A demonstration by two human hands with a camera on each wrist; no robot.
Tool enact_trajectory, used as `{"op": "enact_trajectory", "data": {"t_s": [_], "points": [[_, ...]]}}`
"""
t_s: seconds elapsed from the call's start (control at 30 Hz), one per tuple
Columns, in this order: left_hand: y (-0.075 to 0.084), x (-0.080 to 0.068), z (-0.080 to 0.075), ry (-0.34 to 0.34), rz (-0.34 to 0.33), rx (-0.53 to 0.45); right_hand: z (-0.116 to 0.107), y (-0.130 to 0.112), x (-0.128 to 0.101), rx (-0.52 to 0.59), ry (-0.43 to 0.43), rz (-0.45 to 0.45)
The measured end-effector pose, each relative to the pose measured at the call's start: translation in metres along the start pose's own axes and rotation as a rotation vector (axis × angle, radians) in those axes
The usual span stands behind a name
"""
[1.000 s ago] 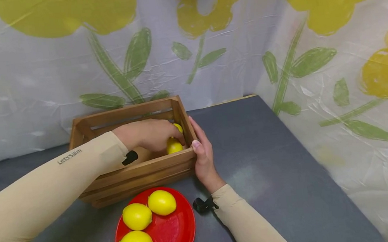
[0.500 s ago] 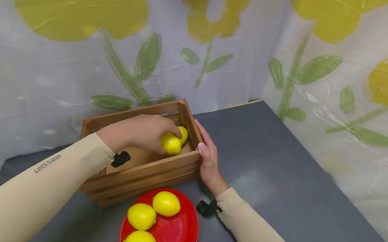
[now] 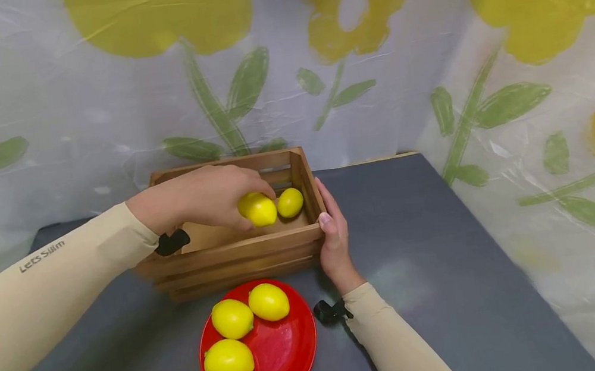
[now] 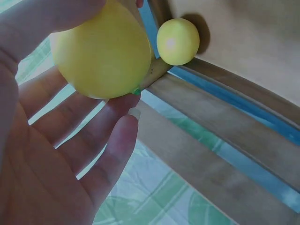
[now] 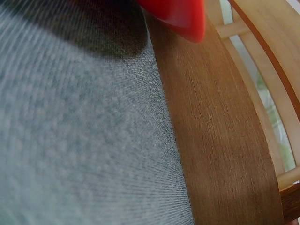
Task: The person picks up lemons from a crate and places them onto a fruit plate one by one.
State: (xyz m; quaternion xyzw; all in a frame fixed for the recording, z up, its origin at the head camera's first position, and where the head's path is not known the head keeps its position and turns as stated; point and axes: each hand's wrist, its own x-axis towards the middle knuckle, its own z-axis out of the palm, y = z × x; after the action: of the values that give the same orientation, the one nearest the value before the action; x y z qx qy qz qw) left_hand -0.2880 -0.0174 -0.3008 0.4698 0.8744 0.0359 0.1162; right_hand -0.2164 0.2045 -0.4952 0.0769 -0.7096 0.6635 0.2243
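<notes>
- Draped sheeting printed with big yellow flowers and green leaves is hanging behind and to the right of a dark grey desk (image 3: 432, 238).
- A slatted wooden crate (image 3: 240, 257) is sitting on the desk, with a red plate (image 3: 292, 353) just in front of it carrying three lemons (image 3: 232, 318).
- The left hand (image 3: 196, 198) is reaching over the crate, its fingers (image 4: 89, 136) curling round a lemon (image 3: 258, 208) and holding it above the crate floor, just beside a second lemon (image 3: 290, 202) lying in the right corner.
- The right hand (image 3: 333, 242) is resting against the crate's right end, fingers straight and together, thumb on the front corner.
- The held lemon is looking smooth, evenly coloured and slightly glossy, so it is probably light and firm, perhaps an imitation; its skin may be a little slippery, so wrapping round its widest middle seems safest.
- The left sleeve is showing the words "Lets Slim" (image 3: 42, 256); no other writing is readable.
</notes>
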Motion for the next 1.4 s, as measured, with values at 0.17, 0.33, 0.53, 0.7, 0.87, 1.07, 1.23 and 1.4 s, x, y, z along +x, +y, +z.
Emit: {"op": "enact_trajectory", "data": {"t_s": [0.17,0.33,0.53,0.7,0.87,1.07,1.23,1.4], "points": [[0.006,-0.004,-0.004,0.017,0.017,0.021,-0.005,0.000,0.003,0.004,0.013,-0.002],[0.019,-0.010,-0.008,0.042,0.049,0.018,-0.007,0.000,0.004,0.010,0.011,-0.002],[0.036,-0.021,-0.012,0.090,0.101,0.042,-0.007,-0.002,0.005,0.022,0.006,-0.001],[0.054,-0.034,-0.016,0.101,0.150,0.056,-0.008,-0.002,0.007,0.027,0.003,-0.008],[0.071,-0.043,-0.014,0.114,0.233,0.062,-0.008,0.000,0.007,0.045,0.000,-0.016],[0.083,-0.048,0.008,0.051,0.282,0.046,-0.006,0.000,0.005,0.042,-0.015,-0.006],[0.087,-0.051,0.032,-0.020,0.283,0.037,-0.003,-0.001,0.001,0.027,-0.013,0.005],[0.088,-0.054,0.054,-0.061,0.277,0.032,0.001,-0.002,0.000,0.029,-0.021,-0.005]]}}
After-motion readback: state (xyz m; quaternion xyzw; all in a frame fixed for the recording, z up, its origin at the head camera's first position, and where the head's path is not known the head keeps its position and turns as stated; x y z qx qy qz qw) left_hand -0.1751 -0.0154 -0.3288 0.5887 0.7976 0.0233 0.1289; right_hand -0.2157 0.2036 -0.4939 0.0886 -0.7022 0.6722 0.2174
